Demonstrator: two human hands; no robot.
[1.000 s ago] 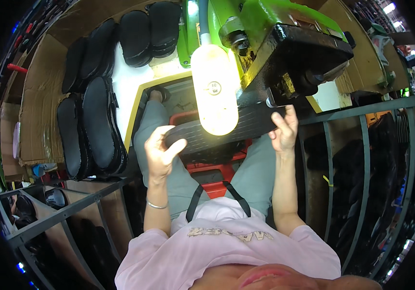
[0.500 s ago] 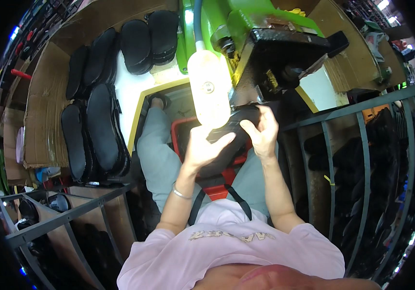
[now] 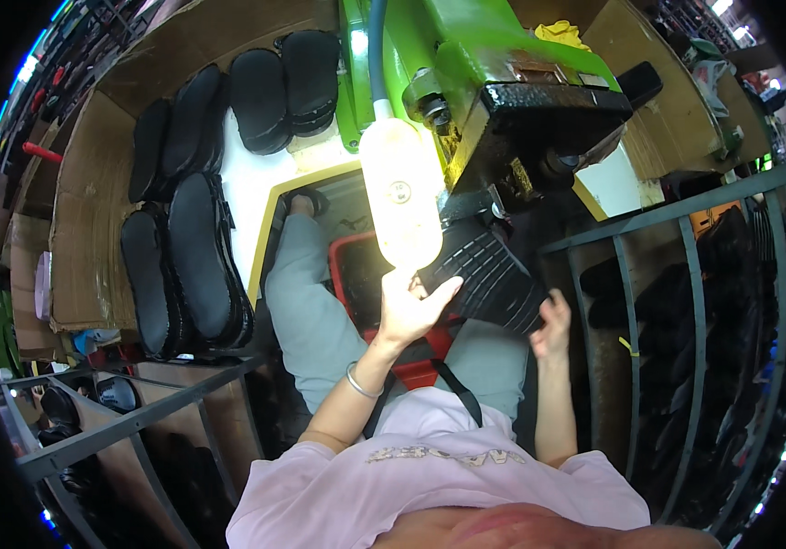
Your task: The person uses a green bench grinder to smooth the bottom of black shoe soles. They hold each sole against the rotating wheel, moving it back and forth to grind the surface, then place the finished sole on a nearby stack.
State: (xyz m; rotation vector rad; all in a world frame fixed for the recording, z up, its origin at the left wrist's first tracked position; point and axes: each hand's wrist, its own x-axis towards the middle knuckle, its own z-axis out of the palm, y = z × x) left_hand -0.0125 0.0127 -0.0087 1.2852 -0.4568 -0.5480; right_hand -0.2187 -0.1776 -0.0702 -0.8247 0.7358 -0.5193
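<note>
A black shoe sole (image 3: 494,282) with a ridged, lined face is tilted under the head of a green machine (image 3: 512,59). Its upper end reaches the black machine arm (image 3: 468,207). My left hand (image 3: 408,309) grips the sole's left edge, thumb laid toward the ridges; its other fingers are partly hidden by the glare of a lit lamp (image 3: 402,197). At the lower right edge of the sole is my right hand (image 3: 550,328), fingers apart and slightly blurred. Whether it touches the edge I cannot tell.
Stacked black soles (image 3: 199,247) lie on the white tabletop at left, walled by cardboard (image 3: 91,220). Metal rack rails (image 3: 137,421) run along both sides, the right rack (image 3: 695,218) holding dark footwear. A red frame (image 3: 336,265) sits between my legs.
The sole has swung so its ridged face shows and its free end points lower right. My right hand has moved down and right, away from the machine head. My left hand shifted slightly rightward and down.
</note>
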